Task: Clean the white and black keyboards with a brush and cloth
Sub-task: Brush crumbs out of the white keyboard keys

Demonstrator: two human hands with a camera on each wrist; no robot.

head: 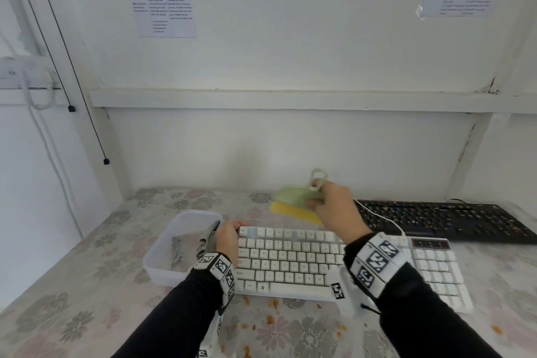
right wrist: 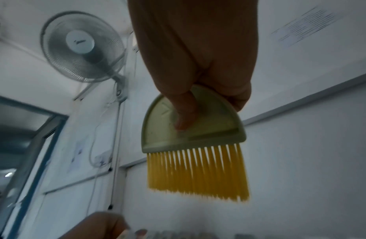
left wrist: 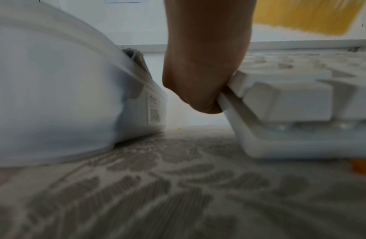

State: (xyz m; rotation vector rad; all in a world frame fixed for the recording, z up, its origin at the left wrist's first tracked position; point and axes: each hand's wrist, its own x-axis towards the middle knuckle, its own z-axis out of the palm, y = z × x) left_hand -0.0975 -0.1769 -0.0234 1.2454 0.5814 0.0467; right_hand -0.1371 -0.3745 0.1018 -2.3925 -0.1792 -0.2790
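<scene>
The white keyboard (head: 293, 261) lies in front of me on the flowered tablecloth. My left hand (head: 229, 238) grips its left end, which the left wrist view shows tilted up off the cloth (left wrist: 280, 103). My right hand (head: 334, 209) holds a pale green brush (head: 296, 197) with yellow bristles (right wrist: 198, 171) above the keyboard's far edge, bristles pointing left and down. The black keyboard (head: 444, 221) lies at the back right, strewn with crumbs. A grey cloth (head: 189, 247) lies inside the clear plastic tub.
A clear plastic tub (head: 162, 247) stands just left of the white keyboard, close to my left hand. Orange crumbs (head: 273, 314) are scattered on the tablecloth in front of the keyboard. A white cable (head: 383, 218) runs between the two keyboards. The wall is directly behind.
</scene>
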